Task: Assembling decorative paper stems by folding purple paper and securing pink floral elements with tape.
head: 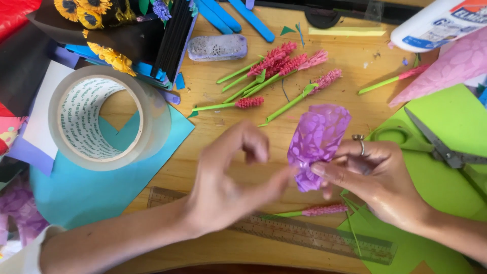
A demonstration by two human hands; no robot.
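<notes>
Purple patterned paper [317,142] was pinched closed in right hand [375,177] grip above the desk [223,106]; left hand [231,177], blurred, curled half open just beside it, holding nothing visible.

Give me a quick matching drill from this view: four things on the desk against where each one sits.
Things:
1. tape roll
2. scissors
3. ruler
4. purple wrapper

Places:
A. under both wrists, near edge
B. pinched in the right hand
C. on green paper, right side
D. on blue paper, left side

Pairs: 1-D, 2-C, 3-A, 4-B
</notes>
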